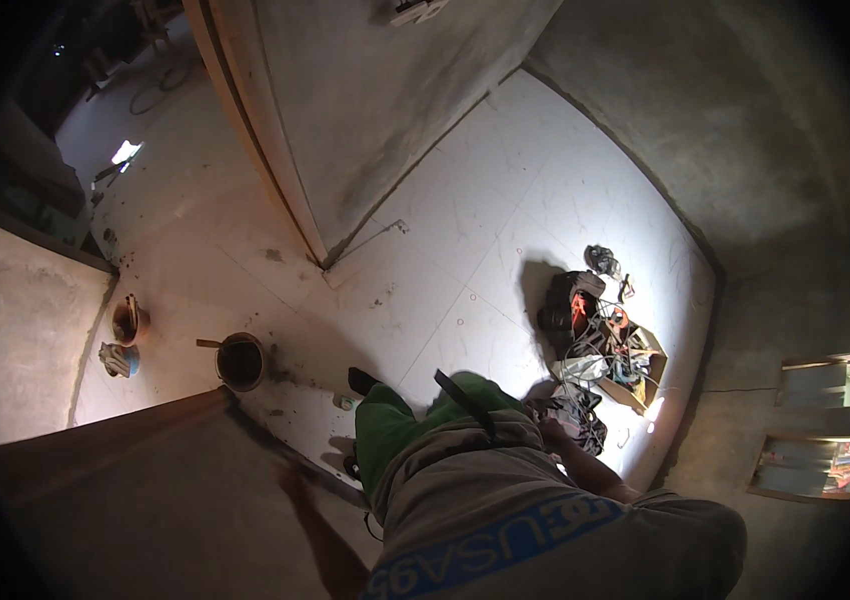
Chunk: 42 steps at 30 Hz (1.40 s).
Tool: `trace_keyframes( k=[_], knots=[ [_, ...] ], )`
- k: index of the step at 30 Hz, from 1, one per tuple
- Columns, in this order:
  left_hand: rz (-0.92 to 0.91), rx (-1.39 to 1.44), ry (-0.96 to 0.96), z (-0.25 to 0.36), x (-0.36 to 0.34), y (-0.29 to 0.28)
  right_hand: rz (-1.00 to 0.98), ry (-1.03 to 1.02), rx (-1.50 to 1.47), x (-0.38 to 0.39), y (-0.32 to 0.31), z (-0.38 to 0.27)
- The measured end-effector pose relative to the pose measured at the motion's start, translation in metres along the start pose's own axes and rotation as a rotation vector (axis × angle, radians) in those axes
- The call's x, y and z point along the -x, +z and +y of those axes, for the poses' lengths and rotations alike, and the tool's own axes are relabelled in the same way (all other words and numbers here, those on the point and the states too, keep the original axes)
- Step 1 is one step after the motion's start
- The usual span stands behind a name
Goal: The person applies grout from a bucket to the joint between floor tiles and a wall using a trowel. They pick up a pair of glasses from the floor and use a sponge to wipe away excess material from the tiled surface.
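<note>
My left hand [292,482] hangs out to the left, in front of the dark wall at the lower left. It is smeared by motion and dim, so its fingers do not show clearly. My right hand [551,432] is at my right hip, beside my green trousers [382,425]. Its fingers are in shadow, and I cannot make out whether they hold anything. A dark strap-like strip [463,402] sticks out from my waist. Just beyond the right hand lies a dark, crumpled bag [585,420] on the floor.
An open box [653,362] of tools and cables stands at the right, beside a black bag [557,308]. At the left are a dark bucket [242,365] with a stick-like handle across its rim and a smaller bucket [127,322]. A wall end with a wooden frame [263,145] juts into the room.
</note>
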<state>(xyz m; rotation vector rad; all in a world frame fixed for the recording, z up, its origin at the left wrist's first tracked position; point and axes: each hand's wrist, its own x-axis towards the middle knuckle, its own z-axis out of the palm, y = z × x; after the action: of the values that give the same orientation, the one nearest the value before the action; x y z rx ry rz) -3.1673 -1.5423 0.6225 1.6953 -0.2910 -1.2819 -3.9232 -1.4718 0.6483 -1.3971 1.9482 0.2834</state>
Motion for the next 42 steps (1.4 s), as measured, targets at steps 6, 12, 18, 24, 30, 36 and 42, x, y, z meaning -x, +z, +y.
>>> trace_keyframes(
  k=[6,12,18,24,30,36,42],
  knots=[
    [0.071,-0.025,0.064,0.204,-0.114,0.053,0.005,-0.159,0.020,0.025,-0.011,-0.086],
    [0.084,-0.042,0.091,0.250,-0.149,0.116,-0.098,-0.164,0.052,-0.014,-0.049,-0.168],
    [-0.053,-0.042,0.109,0.277,-0.163,0.201,-0.264,0.553,-0.403,-0.057,-0.061,-0.177],
    [0.163,-0.025,-0.099,0.242,-0.215,0.093,-0.378,0.425,-0.056,-0.186,-0.123,-0.304],
    [0.485,-0.109,-0.444,0.188,-0.173,0.054,-0.205,0.270,-0.281,-0.307,-0.214,-0.385],
    [0.663,-0.171,-0.633,0.145,-0.101,0.033,-0.308,0.302,-0.136,-0.354,-0.248,-0.528],
    [0.561,-0.116,-0.702,0.125,-0.128,0.096,-0.490,-0.343,0.430,-0.412,-0.212,-0.467]
  ],
)
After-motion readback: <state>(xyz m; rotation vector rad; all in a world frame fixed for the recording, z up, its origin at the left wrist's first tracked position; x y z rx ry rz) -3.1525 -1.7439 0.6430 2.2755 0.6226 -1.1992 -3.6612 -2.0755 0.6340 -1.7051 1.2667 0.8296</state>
